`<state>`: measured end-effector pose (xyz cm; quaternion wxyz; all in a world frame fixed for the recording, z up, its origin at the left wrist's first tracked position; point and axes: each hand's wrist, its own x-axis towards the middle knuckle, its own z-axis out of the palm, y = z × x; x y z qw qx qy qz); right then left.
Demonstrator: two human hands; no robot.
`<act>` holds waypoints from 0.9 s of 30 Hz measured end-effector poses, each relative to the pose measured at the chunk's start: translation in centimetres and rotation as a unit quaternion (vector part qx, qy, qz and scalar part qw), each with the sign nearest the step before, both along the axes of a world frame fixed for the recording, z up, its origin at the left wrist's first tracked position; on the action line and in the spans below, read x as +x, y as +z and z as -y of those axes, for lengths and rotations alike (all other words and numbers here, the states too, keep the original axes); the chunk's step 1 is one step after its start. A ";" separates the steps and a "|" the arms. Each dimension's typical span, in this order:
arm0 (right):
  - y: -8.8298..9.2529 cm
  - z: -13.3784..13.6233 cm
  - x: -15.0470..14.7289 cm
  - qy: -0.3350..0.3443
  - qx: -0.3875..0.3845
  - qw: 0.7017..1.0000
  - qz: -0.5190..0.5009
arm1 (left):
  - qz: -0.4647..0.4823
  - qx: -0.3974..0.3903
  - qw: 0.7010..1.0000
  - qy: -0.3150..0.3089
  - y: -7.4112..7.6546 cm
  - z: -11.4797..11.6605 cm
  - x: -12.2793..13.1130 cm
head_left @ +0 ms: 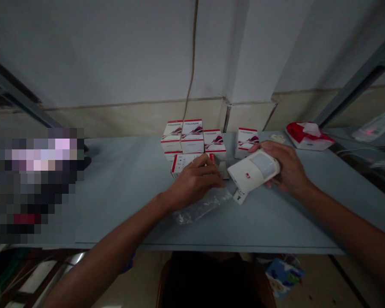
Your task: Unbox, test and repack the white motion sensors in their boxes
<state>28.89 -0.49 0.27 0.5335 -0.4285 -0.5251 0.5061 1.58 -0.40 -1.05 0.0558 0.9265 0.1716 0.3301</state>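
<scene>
As I watched remotely, the right hand (290,167) gripped a white motion sensor (253,171), the left hand (192,182) lay half-curled on a red-and-white box (184,163), more boxes (192,137) behind.

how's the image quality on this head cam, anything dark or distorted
Head view: dim overall, with the left forearm and right forearm underexposed; a pixelated patch hides part of the table; wide-angle distortion splays the metal uprights; the white motion sensor shows no harsh glare.

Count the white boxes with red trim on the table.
6: four back-row boxes, a lower box beneath the leftmost, and a box under the left hand; others may be hidden.
</scene>
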 end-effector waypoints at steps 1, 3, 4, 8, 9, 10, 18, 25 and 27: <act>0.1 0.1 -0.1 0.009 -0.001 1.000 0.000 | 0.007 -0.004 1.000 -0.006 0.0 0.0 0.0; 0.2 0.3 -0.3 0.026 -0.007 1.000 0.003 | 0.021 -0.007 1.000 -0.012 0.1 0.1 0.1; 0.2 0.4 -0.4 0.033 -0.009 0.999 0.006 | 0.028 -0.006 1.000 -0.013 0.1 0.1 0.1; 0.1 0.6 -0.6 0.044 -0.015 0.998 0.032 | 0.056 -0.012 0.998 -0.027 0.3 0.2 0.3; 0.1 0.6 -0.7 0.046 -0.018 0.998 0.039 | 0.065 -0.017 0.997 -0.032 0.4 0.2 0.3; 0.1 0.5 -0.7 0.048 -0.019 0.998 0.042 | 0.074 -0.024 0.996 -0.033 0.4 0.2 0.2; 0.1 0.6 -0.9 0.042 -0.031 0.999 0.010 | 0.090 -0.097 0.990 -0.040 0.1 0.5 0.4; 0.0 0.5 -1.0 0.070 -0.051 0.996 0.020 | 0.112 -0.063 0.991 -0.028 0.3 0.3 0.3; -0.2 0.5 -0.9 0.092 -0.062 0.993 0.025 | 0.113 -0.054 0.992 -0.011 0.3 0.3 0.2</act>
